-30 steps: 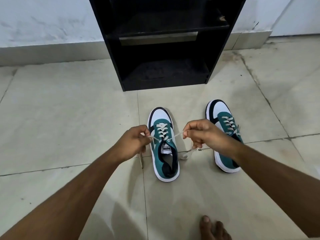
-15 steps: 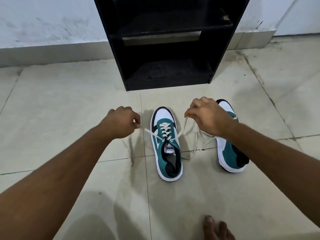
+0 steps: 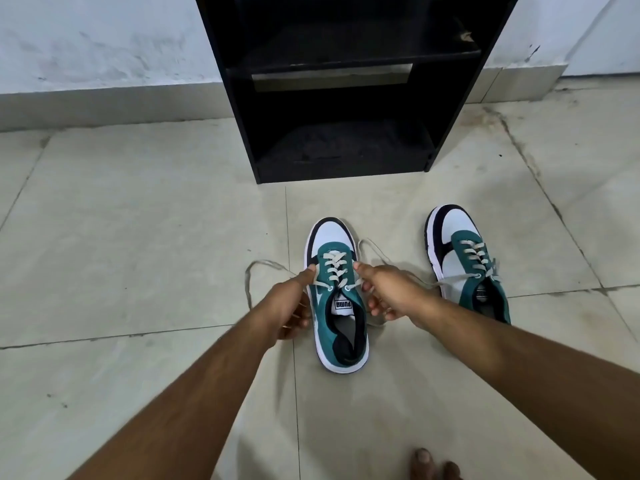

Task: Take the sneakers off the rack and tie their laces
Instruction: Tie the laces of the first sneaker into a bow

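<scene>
Two green, white and black sneakers stand on the tiled floor, toes toward the rack. The left sneaker sits between my hands. My left hand holds its left side, thumb on the laces, and seems to pinch one lace end. My right hand grips the right side, thumb near the laces. Untied cream laces loop loose on the floor to both sides. The right sneaker stands apart at the right, its laces partly hanging loose.
The black shoe rack stands against the white wall, both visible shelves without shoes. Toes of my bare foot show at the bottom edge. Pale floor tiles spread all around.
My hands dropped from pulling the lace ends up and apart to the sides of the left sneaker. The laces went slack and now lie looped on the floor.
</scene>
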